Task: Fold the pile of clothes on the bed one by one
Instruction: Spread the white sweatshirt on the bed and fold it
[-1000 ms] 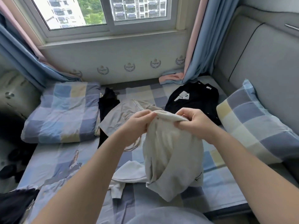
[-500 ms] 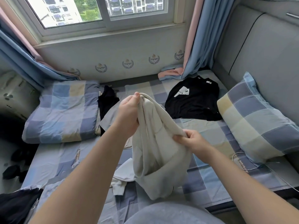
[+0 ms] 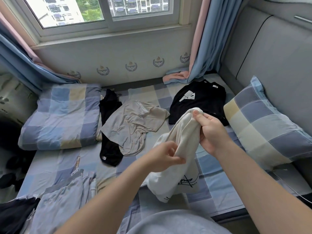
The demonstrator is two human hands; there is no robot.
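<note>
Cream shirt (image 3: 183,134) above bed (image 3: 217,183), edges in pinch of left hand (image 3: 163,157) and right hand (image 3: 212,130)

I see bare bed (image 3: 55,161) front-left. Beige shirt (image 3: 133,125), black tee (image 3: 199,102) block middle, slim gap between them far side. Pillow (image 3: 266,129) blocks right, quilt (image 3: 62,114) left.

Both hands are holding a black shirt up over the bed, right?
Not black. The head view shows the left hand and right hand holding a cream-white garment up over the bed; the black shirt lies flat on it.
</note>
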